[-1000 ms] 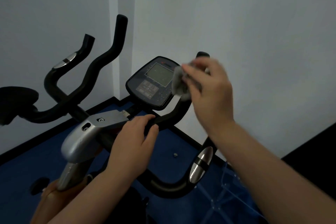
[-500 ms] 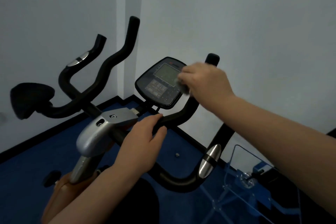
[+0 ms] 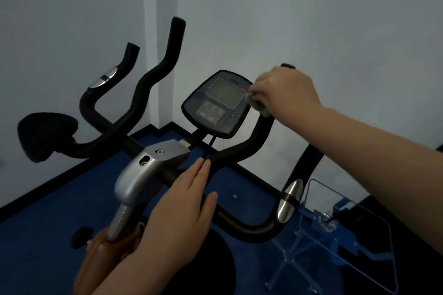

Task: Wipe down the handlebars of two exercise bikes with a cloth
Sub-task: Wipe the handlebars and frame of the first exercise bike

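Observation:
One exercise bike fills the view, with black curved handlebars [image 3: 242, 148] and a console [image 3: 217, 103] between them. My right hand [image 3: 285, 90] is closed around the upper end of the right inner bar, pressing a small grey cloth [image 3: 260, 106] against it; only the cloth's lower edge shows under my fingers. My left hand [image 3: 182, 206] rests flat over the crossbar beside the silver stem cover [image 3: 146, 170], fingers loosely spread and holding nothing. The left bars [image 3: 153, 79] rise untouched.
A black pad [image 3: 45, 134] sticks out at the far left. White walls meet in a corner behind the bike. A clear plastic stand on a blue frame [image 3: 335, 230] sits at the lower right on the blue floor. A silver grip sensor [image 3: 288, 201] marks the outer right bar.
My right hand came down from in front of the console and closed the cloth around the right bar. My left hand loosened from a grip to lying flat. The view shifted left.

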